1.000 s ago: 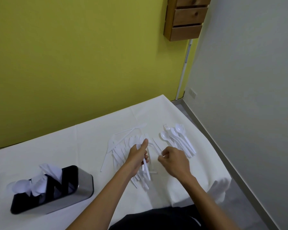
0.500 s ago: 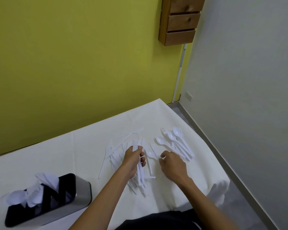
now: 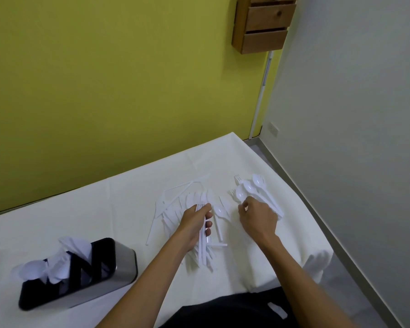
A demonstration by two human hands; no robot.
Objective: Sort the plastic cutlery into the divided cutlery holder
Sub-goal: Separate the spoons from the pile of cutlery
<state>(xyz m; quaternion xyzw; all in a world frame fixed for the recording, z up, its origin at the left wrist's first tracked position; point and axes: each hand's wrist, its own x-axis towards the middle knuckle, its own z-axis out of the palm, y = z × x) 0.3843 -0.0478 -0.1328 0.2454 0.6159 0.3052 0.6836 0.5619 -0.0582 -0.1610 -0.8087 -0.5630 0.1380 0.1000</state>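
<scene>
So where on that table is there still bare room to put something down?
The widest bare cloth lies between the cutlery holder and the loose pile, back to the yellow wall. A narrower strip runs behind the pile toward the far corner. Crowded: the right side, with the pile, the spoon cluster, the left hand gripping forks and the right hand.

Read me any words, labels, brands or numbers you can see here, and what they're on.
None can be read.
White tag on the dark clothing: too blurred to read.
Cutlery holder: no label shows.
Wall plate: too small to tell.
</scene>
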